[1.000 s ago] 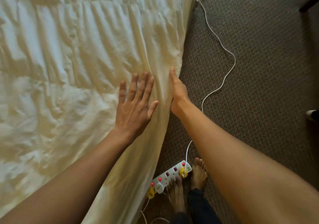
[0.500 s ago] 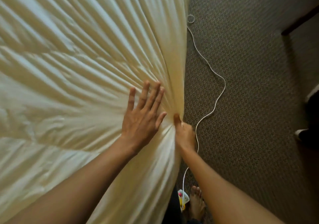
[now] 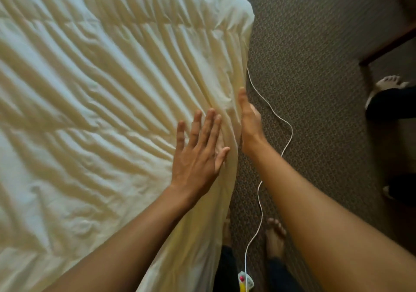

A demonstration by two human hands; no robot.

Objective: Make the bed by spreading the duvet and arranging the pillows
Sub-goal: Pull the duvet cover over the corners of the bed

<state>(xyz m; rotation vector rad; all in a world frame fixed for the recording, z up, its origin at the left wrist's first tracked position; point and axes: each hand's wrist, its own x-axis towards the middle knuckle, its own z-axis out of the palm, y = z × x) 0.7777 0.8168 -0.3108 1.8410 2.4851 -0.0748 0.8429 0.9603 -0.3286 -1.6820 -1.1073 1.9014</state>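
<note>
Left hand (image 3: 198,154) laid flat, fingers spread, on wrinkled cream duvet (image 3: 101,93) near bed edge. Right hand (image 3: 248,120) pressed edge-on against duvet's side. White cable (image 3: 286,147) seen on carpet (image 3: 315,44).

Duvet (image 3: 101,93) soft matt creased cloth; carpet (image 3: 315,89) rough woven; cable (image 3: 258,201) smooth plastic.

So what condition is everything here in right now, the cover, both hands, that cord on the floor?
Duvet: spread over the bed, heavily creased, its edge hanging down the side.
Left hand: open, fingers flat on the duvet.
Right hand: open, pressed edge-on against the hanging side.
White cable: slack, snaking across the carpet.
Power strip: a red light shows, mostly out of frame.
</note>
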